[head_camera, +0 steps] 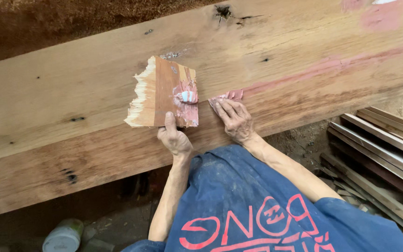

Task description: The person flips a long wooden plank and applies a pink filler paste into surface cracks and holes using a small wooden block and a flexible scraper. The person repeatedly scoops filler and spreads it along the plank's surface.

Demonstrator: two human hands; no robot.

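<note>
A splintered scrap of thin board (pixel 160 93), loaded with pink filler paste (pixel 188 103), is gripped at its lower edge by the left hand (pixel 174 138), thumb pressed on its face. Just beside it, a small paste-smeared scraper (pixel 227 96) is pinned flat against the timber under the fingers of the right hand (pixel 235 119). The two hands are held apart, near each other. Both tools are rested on a large wooden beam (pixel 71 93), streaked with pink toward the right. Stacked wooden slats (pixel 383 149) are seen at right, and a white container (pixel 64 237) on the ground below.
</note>
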